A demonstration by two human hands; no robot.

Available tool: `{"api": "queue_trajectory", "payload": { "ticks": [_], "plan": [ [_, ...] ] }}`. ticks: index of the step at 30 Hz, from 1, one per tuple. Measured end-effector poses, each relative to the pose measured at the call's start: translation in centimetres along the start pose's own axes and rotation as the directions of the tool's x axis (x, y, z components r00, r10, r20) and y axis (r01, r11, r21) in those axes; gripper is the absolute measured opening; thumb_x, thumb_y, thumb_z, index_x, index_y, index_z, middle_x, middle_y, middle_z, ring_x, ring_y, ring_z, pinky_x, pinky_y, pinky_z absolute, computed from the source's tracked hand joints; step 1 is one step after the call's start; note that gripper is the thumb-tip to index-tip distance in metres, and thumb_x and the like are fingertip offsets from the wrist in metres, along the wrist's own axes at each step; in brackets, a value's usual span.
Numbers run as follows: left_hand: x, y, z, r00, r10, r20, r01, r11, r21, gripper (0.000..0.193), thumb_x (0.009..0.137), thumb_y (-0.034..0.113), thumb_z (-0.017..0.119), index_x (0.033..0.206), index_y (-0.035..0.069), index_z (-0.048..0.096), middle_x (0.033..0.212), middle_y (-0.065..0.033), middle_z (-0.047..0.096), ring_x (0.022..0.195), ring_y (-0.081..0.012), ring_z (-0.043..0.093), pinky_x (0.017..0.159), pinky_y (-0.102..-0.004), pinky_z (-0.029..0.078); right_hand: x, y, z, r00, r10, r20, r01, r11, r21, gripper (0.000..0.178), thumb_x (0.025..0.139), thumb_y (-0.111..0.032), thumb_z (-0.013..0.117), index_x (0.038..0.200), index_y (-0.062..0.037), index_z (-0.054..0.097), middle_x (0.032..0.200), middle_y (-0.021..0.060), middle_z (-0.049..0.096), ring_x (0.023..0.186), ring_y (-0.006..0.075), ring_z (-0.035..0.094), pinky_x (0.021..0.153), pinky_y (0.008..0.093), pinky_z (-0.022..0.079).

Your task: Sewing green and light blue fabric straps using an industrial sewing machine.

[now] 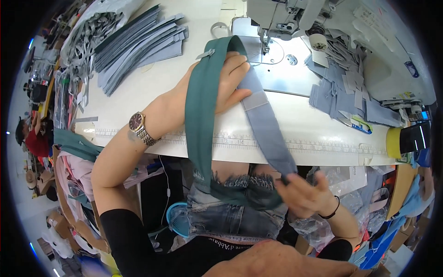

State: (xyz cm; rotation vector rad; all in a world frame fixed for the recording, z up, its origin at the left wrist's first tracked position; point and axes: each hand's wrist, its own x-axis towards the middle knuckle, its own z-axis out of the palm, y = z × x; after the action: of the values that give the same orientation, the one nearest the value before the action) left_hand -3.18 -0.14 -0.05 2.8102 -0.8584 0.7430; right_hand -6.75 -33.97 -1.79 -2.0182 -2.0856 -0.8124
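Observation:
A long green zipper point(200, 101) with a light pull tab loops over my left hand point(230, 82) and hangs past the table edge to my lap. My left fingers are curled together against a grey-blue fabric strip point(265, 122), just left of the sewing machine's presser foot point(265, 47). A paler patch crosses this strip partway along. Its lower end runs off the table to my right hand point(304, 195), whose thumb and fingers pinch it, somewhat blurred. At the top, the strip and the zipper meet beside the needle plate point(281, 69).
Stacked grey strips point(143, 48) lie at the back left. Grey fabric pieces point(341, 83) pile up to the right of the needle, near thread snips point(357, 123). A ruler point(323, 147) runs along the front edge. Below stands a blue basket point(177, 219); a person point(37, 136) is far left.

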Motion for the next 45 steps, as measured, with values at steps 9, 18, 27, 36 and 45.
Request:
{"api": "queue_trajectory", "payload": {
  "ticks": [9, 18, 27, 36, 45],
  "plan": [
    [1.2, -0.3, 0.9, 0.998, -0.027, 0.057, 0.031, 0.997, -0.067, 0.04, 0.084, 0.025, 0.078, 0.114, 0.0, 0.067, 0.126, -0.0178, 0.065, 0.116, -0.0342, 0.063, 0.097, -0.0401, 0.053, -0.5, -4.6, 2.1, 0.968, -0.038, 0.247, -0.084, 0.882, 0.464, 0.031, 0.078, -0.014, 0.065, 0.108, -0.0078, 0.071, 0.07, -0.0018, 0.049, 0.076, 0.0129, 0.059, 0.069, 0.0257, 0.046],
    [2.8, -1.4, 1.1, 0.992, -0.025, 0.126, 0.035, 0.996, -0.082, 0.052, 0.085, 0.03, 0.077, 0.123, 0.0, 0.06, 0.128, -0.0209, 0.062, 0.116, -0.0368, 0.062, 0.1, -0.0417, 0.05, 6.7, 5.4, -0.8, 0.998, 0.062, 0.02, -0.064, 0.896, 0.439, 0.04, 0.077, -0.013, 0.061, 0.114, -0.002, 0.068, 0.076, 0.0023, 0.052, 0.072, 0.0155, 0.056, 0.067, 0.0288, 0.048],
    [2.8, -3.2, 2.1, 0.988, -0.091, 0.124, 0.123, 0.954, -0.275, 0.051, 0.087, 0.026, 0.075, 0.126, -0.001, 0.056, 0.127, -0.0222, 0.061, 0.113, -0.0389, 0.062, 0.096, -0.042, 0.05, 8.7, 12.7, 6.3, 0.966, 0.258, -0.017, -0.232, 0.895, 0.38, 0.019, 0.076, -0.008, 0.07, 0.095, -0.0034, 0.07, 0.099, 0.0041, 0.066, 0.096, 0.0217, 0.064, 0.095, 0.0408, 0.051],
    [1.5, -0.8, 0.7, 0.997, 0.028, 0.078, -0.009, 0.972, -0.234, 0.044, 0.074, 0.018, 0.083, 0.112, -0.001, 0.068, 0.123, -0.0167, 0.065, 0.106, -0.0339, 0.063, 0.094, -0.042, 0.05, 8.1, 13.1, 6.1, 0.951, 0.294, 0.096, -0.308, 0.877, 0.369, 0.029, 0.079, -0.006, 0.073, 0.108, -0.0065, 0.07, 0.118, 0.0005, 0.065, 0.107, 0.0189, 0.062, 0.089, 0.0409, 0.044],
    [2.2, -1.0, 1.2, 0.998, -0.009, 0.064, 0.015, 0.995, -0.096, 0.053, 0.079, 0.027, 0.079, 0.121, -0.002, 0.063, 0.123, -0.0164, 0.064, 0.112, -0.0335, 0.061, 0.097, -0.0419, 0.051, 8.2, 13.6, 6.0, 0.879, 0.411, 0.243, -0.475, 0.805, 0.355, 0.042, 0.078, -0.006, 0.07, 0.12, -0.0041, 0.066, 0.128, 0.0076, 0.059, 0.123, 0.0292, 0.054, 0.104, 0.047, 0.04]
  ]
}}
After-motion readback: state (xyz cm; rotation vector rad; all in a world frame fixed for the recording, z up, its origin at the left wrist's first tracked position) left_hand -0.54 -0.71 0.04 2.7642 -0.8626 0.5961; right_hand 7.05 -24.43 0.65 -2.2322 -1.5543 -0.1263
